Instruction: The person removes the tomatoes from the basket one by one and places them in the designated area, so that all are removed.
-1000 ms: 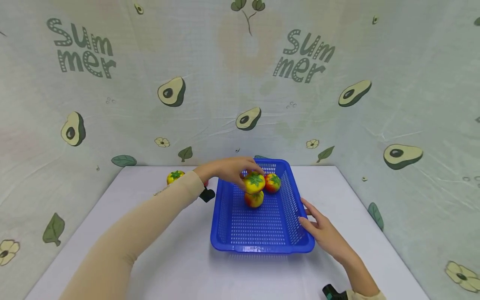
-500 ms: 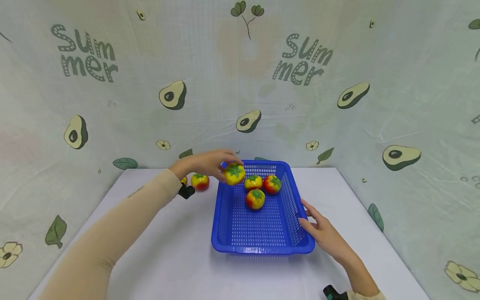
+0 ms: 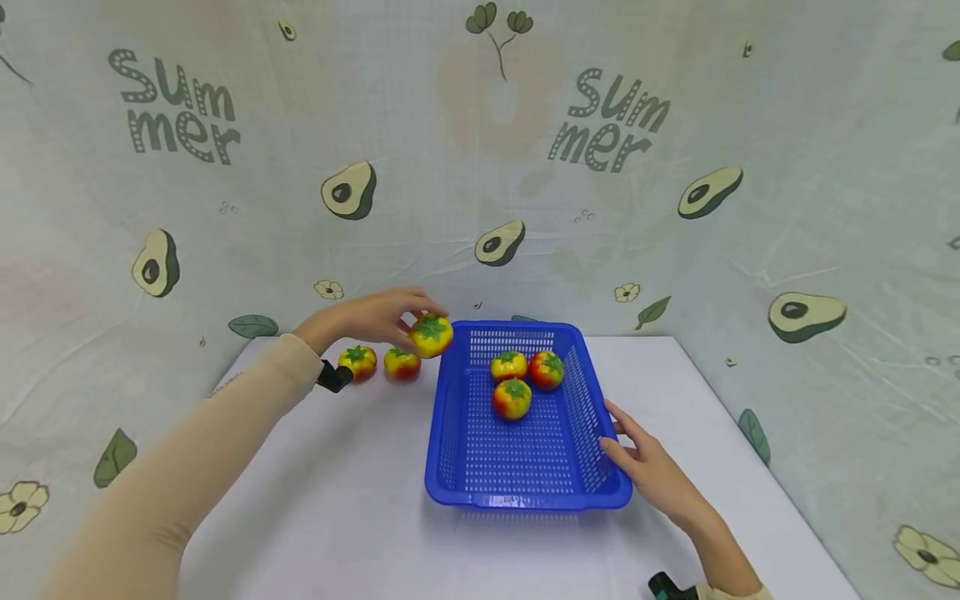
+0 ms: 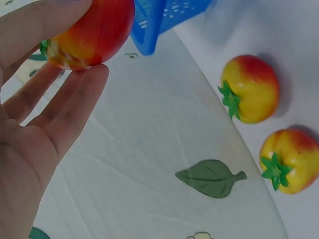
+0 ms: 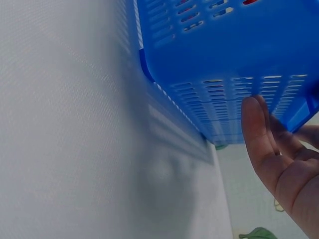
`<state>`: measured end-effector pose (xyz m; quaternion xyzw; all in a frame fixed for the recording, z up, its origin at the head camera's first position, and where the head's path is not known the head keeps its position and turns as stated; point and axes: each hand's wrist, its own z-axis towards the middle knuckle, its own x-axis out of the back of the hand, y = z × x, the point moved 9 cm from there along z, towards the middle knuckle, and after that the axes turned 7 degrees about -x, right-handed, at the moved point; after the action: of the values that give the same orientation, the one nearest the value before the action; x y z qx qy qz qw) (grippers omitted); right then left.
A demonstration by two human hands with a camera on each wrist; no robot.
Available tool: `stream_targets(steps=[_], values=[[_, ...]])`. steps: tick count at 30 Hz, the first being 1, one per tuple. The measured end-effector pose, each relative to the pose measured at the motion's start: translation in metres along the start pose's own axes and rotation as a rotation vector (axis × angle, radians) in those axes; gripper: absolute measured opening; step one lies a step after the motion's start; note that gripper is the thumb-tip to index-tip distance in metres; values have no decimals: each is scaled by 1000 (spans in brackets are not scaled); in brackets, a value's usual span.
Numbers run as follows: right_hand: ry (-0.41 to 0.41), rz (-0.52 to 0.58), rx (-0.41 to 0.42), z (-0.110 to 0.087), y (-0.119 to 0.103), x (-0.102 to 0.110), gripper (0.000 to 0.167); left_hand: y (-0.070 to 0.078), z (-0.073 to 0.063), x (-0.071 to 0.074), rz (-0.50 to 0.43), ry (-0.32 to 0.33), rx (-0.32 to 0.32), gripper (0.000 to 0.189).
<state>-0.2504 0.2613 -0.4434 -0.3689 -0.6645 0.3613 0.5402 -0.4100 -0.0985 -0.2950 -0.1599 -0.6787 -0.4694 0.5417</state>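
My left hand (image 3: 378, 317) pinches a yellow-and-red toy persimmon (image 3: 431, 334) with a green calyx, in the air beside the back left corner of the blue basket (image 3: 528, 500). In the left wrist view, fingers and thumb hold the persimmon (image 4: 102, 40) by its sides. Inside the basket, three more persimmons (image 3: 512, 399) sit toward the back. Two others (image 4: 251, 88) lie on the table left of the basket, below my left forearm. At the basket's right side, my right hand (image 3: 647, 467) rests extended fingers and thumb against the wall and rim.
A white table (image 3: 360, 475) bears the basket. Behind it and along both sides hangs a pale cloth (image 3: 420, 108) printed with avocados, leaves and lettering. A black wrist camera (image 3: 335, 377) sits on my left wrist, close above the loose persimmons.
My left hand has carried its persimmon leftward from over the basket to outside its left rim. Persimmons in the basket and on the table have come into view. The right hand keeps its place.
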Motion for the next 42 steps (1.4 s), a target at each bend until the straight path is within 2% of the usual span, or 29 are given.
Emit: stream_targets(steps=[8, 15, 25, 32, 37, 42], values=[[5, 6, 12, 0, 0, 2, 72, -26, -18, 7, 19, 18, 43, 67], [-17, 33, 33, 2, 1, -2, 70, -51, -39, 11, 20, 51, 67, 68], [-2, 23, 47, 3, -1, 2, 69, -91, -65, 10, -12, 82, 154, 65], [-3, 25, 43, 5, 1, -1, 69, -119, -90, 1, -28, 63, 220, 64], [4, 9, 45, 5, 1, -1, 68, -133, -104, 3, -9, 90, 242, 65], [10, 19, 38, 4, 0, 1, 68, -143, -114, 7, 17, 84, 275, 65]])
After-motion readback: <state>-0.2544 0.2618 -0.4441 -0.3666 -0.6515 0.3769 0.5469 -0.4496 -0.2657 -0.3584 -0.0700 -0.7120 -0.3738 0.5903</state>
